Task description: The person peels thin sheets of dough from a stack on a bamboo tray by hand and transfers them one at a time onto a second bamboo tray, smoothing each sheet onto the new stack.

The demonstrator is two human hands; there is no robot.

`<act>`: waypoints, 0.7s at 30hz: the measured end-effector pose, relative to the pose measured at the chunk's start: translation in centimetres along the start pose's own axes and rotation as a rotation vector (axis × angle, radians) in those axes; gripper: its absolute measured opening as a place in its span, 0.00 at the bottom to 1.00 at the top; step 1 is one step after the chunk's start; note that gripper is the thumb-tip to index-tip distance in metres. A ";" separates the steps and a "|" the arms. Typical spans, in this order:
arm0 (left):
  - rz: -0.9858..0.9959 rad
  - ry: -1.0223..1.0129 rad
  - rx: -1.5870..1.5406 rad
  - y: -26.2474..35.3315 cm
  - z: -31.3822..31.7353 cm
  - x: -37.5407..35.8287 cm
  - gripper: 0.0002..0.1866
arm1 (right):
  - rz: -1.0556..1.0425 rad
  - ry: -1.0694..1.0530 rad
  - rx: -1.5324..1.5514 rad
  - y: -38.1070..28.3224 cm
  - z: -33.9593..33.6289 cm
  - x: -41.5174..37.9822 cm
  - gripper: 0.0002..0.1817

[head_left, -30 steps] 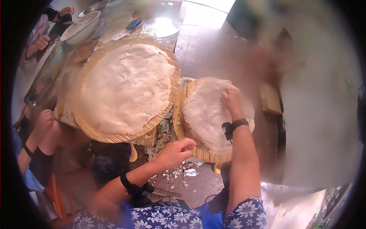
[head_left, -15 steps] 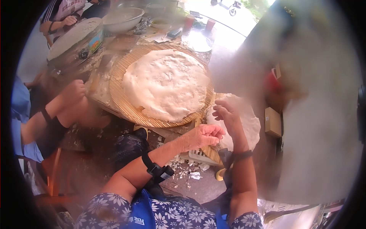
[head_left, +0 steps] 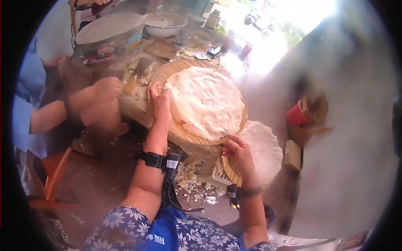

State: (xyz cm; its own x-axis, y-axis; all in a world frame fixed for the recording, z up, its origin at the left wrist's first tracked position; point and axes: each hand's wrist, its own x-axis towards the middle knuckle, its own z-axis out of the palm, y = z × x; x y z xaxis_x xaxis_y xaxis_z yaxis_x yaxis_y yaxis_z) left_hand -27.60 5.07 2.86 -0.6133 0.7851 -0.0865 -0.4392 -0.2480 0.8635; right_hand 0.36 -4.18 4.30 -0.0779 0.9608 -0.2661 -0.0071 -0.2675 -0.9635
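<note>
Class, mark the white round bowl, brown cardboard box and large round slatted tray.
White round bowl [head_left: 164, 32], head view: outer wall.
Brown cardboard box [head_left: 292, 155], head view: side face.
Large round slatted tray [head_left: 175, 67], head view: bare rim.

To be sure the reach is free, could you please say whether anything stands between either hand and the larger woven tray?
Nothing visible does; the left hand and right hand are at the rim of the woven tray.
</note>
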 end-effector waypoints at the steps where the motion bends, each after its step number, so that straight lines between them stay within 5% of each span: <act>1: 0.013 -0.004 0.005 0.0 -0.3 0.3 0.28 | -0.012 0.001 0.025 0.0 0.3 -0.1 0.18; 6: 0.055 -0.041 0.016 -1.4 -1.5 2.0 0.27 | -0.021 -0.008 0.056 0.0 1.3 -0.8 0.21; 21: -0.257 -0.059 -0.165 0.0 -1.3 3.1 0.26 | -0.013 0.059 0.242 -0.2 2.0 -0.9 0.21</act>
State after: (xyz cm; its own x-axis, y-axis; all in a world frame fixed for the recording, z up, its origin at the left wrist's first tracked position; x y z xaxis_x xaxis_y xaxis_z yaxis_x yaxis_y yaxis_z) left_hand -30.36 6.83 1.98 -0.4312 0.8644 -0.2586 -0.6788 -0.1220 0.7241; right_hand -1.60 -5.12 4.79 -0.0184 0.9649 -0.2620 -0.2469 -0.2583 -0.9340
